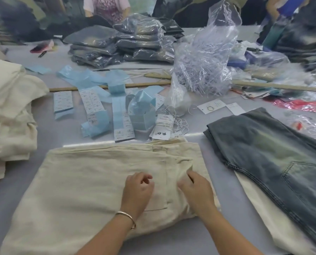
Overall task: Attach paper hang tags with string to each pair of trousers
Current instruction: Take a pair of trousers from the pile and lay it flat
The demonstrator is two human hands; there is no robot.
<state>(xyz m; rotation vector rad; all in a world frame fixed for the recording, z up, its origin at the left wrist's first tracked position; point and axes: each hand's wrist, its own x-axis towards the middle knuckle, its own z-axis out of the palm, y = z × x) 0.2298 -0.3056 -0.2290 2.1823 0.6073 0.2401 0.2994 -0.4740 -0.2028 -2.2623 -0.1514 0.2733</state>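
Working the cream trousers at the near table edge: right hand pinches waistband fabric by the belt loop, left hand hovers loosely curled, holding nothing. Strung hang tags lie straight ahead, beyond the waistband, long axis pointing away; right hand looks nearer. Top tag shows two Chinese characters, not legible. Denim trousers lie right.

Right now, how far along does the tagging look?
Done, apparently: bagged trousers stacked at the back, though tags on them can't be seen. In hand: cream trousers lie flat; the right hand pinches fabric near the waistband, the left hand rests on them, no tag attached yet. Left: the cream pile and jeans; strung tags wait.
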